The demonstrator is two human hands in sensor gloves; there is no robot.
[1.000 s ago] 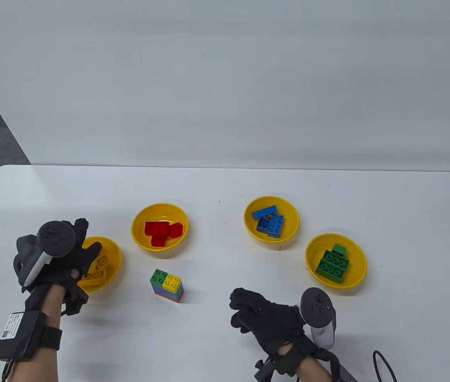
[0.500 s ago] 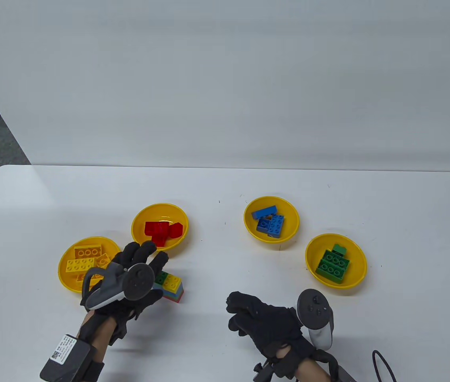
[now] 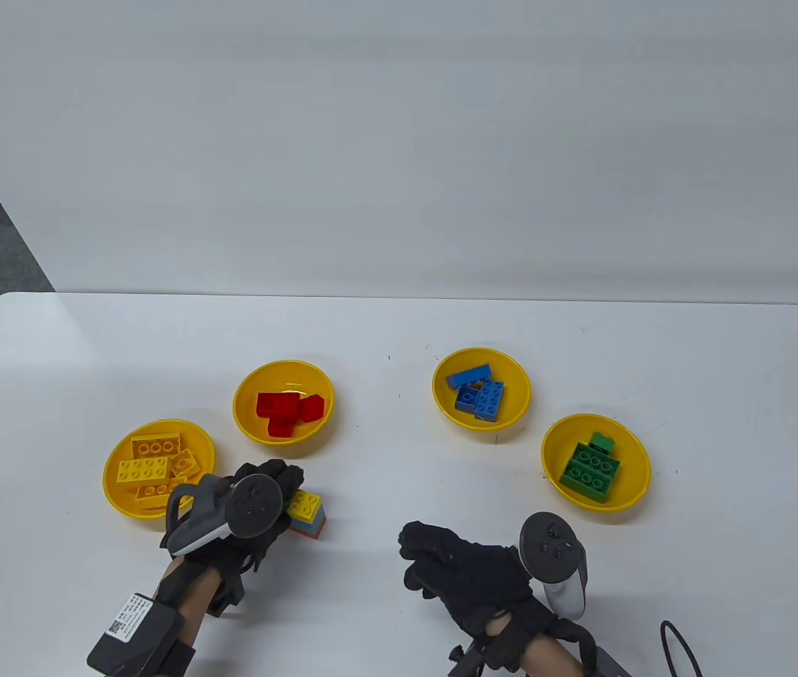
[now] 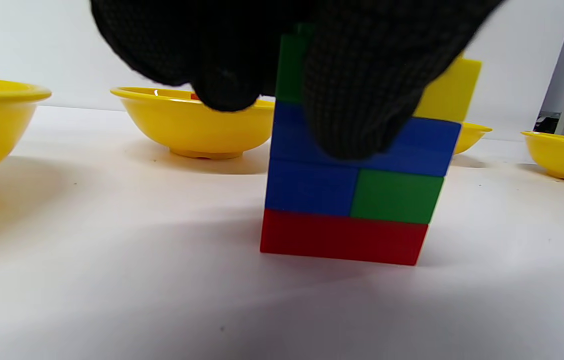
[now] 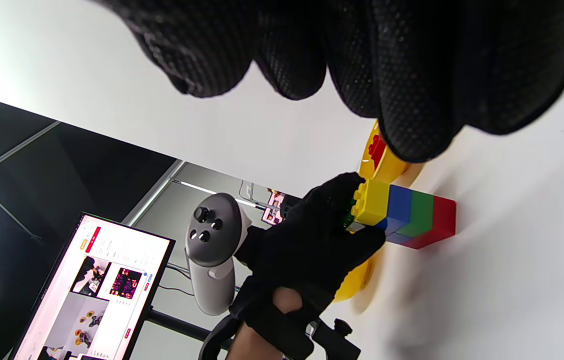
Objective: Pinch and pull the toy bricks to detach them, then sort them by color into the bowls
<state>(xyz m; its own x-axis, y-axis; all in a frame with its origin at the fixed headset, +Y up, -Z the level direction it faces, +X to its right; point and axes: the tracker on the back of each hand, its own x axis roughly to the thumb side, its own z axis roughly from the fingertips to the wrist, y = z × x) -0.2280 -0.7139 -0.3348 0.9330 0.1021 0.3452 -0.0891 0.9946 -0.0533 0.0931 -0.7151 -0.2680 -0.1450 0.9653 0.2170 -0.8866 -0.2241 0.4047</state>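
A small brick stack (image 3: 310, 520) stands on the table, red at the bottom, blue and green in the middle, and a yellow brick (image 3: 304, 502) beside a green brick (image 4: 289, 65) on top. My left hand (image 3: 283, 486) reaches over the stack from the left, with fingers and thumb curled round the green top brick, as the left wrist view shows. In the right wrist view the left hand (image 5: 332, 220) hides that brick next to the yellow one. My right hand (image 3: 416, 546) rests loosely curled on the table to the right, holding nothing.
Four yellow bowls stand around. The yellow-brick bowl (image 3: 113, 458) is at the left and the red-brick bowl (image 3: 240, 395) is behind the stack. To the right are the blue-brick bowl (image 3: 441, 405) and the green-brick bowl (image 3: 550, 437). A black cable (image 3: 681, 645) lies at the front right.
My left hand came from over the yellow-brick bowl to the stack and closed its fingers on the green top brick. The right hand barely shifted.
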